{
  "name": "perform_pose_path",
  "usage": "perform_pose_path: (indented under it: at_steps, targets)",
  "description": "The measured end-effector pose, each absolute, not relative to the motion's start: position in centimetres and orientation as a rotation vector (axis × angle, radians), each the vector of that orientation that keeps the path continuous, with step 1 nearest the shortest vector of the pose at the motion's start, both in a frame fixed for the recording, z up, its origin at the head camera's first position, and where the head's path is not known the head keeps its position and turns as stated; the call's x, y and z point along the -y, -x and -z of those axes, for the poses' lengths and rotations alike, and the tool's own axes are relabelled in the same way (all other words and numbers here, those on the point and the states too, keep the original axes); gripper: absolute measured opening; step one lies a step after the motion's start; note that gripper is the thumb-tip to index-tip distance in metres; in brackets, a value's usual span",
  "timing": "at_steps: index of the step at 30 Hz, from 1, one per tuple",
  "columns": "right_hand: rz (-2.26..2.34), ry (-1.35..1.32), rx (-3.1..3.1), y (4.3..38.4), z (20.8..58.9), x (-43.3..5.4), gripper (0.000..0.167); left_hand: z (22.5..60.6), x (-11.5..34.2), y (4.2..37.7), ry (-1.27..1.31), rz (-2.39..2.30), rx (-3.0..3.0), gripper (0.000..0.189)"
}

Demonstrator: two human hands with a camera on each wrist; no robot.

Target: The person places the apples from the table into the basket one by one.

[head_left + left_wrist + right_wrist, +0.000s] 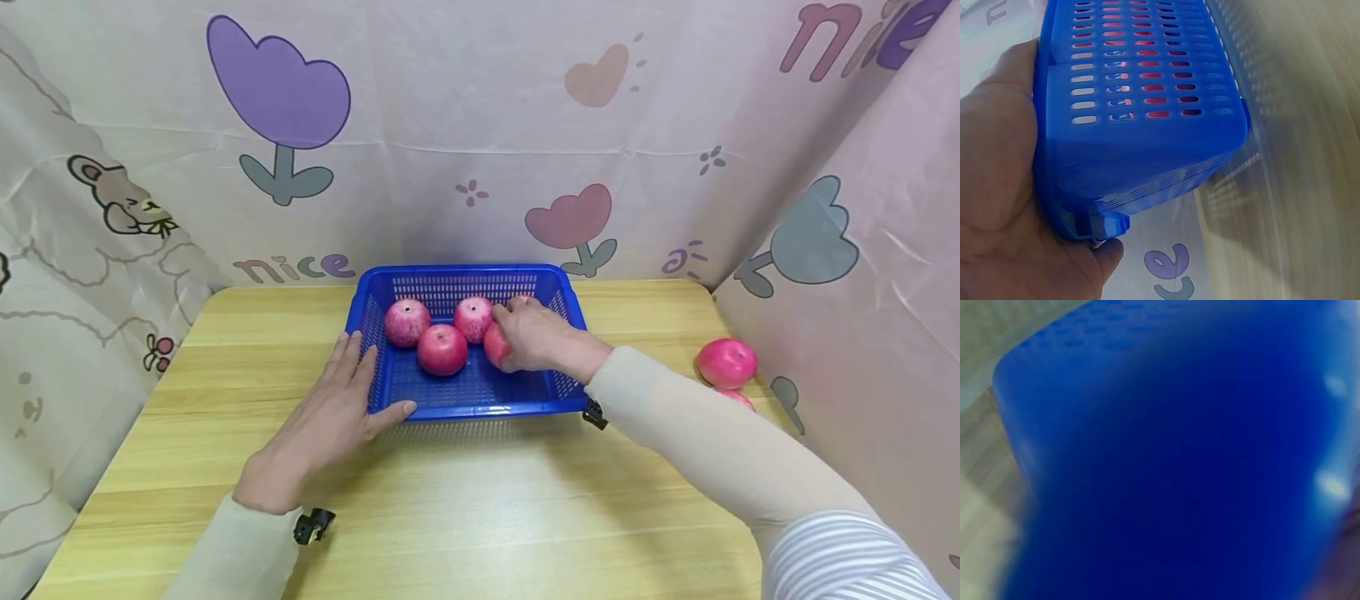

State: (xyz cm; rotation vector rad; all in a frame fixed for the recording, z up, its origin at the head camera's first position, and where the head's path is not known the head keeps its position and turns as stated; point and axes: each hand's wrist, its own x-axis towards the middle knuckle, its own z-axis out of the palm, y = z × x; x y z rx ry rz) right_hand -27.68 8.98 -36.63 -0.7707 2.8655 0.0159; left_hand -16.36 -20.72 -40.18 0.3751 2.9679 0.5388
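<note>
A blue plastic basket [480, 412] with slotted walls stands on the wooden table, holding several red apples. One red apple [442, 350] sits in front, with paler streaked apples [407, 322] behind it. My right hand [536, 333] reaches over the basket's right side, its fingers curled around another apple [495, 343] and partly covering it. My left hand [337, 404] rests at the basket's left front corner, fingers extended along the rim and thumb over the front edge. In the left wrist view its palm [997, 169] lies against the basket rim. Blurred blue basket wall [1179, 456] fills the right wrist view.
Two more apples [727, 362] lie on the table at the right, the nearer one partly hidden by the right sleeve. A printed cloth [420, 183] hangs behind the table and along both sides. The basket stands near the table's back edge.
</note>
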Motion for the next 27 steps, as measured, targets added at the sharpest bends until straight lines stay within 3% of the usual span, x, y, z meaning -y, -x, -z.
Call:
perform_pose_path:
  at_steps: [13, 27]
  targets:
    - [-0.067, 0.785, -2.846, 27.8, 38.3, -8.5, 0.089, 40.3, 20.8, 16.3, -0.395, -0.537, -2.996, 0.118]
    - [-0.161, 0.837, -2.931, 27.9, 39.0, -8.4, 0.078, 40.2, 20.6, 16.2, -0.388, -0.548, -2.992, 0.117]
